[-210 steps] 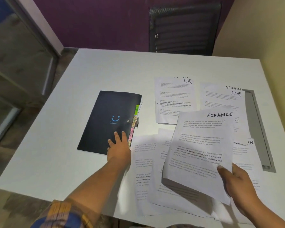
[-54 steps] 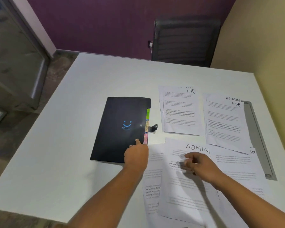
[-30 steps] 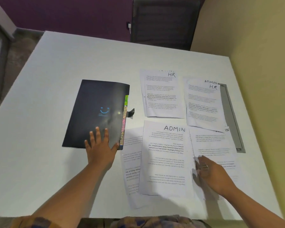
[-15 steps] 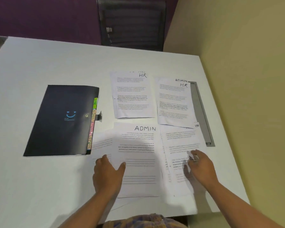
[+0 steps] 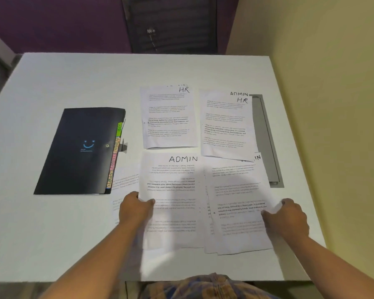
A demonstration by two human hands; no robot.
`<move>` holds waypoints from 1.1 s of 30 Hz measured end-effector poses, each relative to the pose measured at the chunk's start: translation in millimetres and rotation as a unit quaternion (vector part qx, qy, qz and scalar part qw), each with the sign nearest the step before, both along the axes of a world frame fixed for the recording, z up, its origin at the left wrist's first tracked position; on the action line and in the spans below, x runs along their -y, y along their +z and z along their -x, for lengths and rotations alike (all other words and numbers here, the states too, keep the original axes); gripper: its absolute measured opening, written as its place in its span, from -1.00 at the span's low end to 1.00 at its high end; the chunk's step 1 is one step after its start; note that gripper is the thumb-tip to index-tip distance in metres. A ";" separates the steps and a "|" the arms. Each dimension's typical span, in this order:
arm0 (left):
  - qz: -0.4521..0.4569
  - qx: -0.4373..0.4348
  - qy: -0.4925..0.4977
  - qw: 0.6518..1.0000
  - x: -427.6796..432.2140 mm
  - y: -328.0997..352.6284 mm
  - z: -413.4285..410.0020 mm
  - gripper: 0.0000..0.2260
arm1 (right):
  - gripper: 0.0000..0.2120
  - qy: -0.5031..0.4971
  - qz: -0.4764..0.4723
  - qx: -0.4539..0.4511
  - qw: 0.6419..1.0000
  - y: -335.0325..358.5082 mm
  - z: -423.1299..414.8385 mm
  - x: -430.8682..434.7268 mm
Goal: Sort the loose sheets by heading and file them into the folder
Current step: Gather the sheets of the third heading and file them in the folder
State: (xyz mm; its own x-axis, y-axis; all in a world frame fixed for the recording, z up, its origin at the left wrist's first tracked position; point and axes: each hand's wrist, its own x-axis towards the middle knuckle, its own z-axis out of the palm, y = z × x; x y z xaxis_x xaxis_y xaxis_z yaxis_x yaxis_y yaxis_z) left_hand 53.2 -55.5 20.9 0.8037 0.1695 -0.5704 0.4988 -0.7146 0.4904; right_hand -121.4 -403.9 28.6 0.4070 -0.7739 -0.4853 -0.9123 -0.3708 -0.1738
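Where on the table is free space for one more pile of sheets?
Free: the far strip of the table behind the folder and HR sheets; the near left corner, left of the left hand. Crowded: the right half, loose sheets overlapping up to the grey slot.

Folder (image 5: 78, 152): dark, matt plastic look. Sheets (image 5: 171, 117): thin white paper. Table (image 5: 73, 83): smooth matt white.

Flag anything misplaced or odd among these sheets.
On the far right, an HR sheet lies on a far ADMIN sheet, mixing headings. The near ADMIN sheet has printed text upside down to its heading.
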 end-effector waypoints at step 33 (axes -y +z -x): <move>0.328 0.039 0.094 0.939 8.3 66.4 7.5 -0.84 | -0.87 -0.191 -0.131 0.409 0.883 98.0 32.8 -35.2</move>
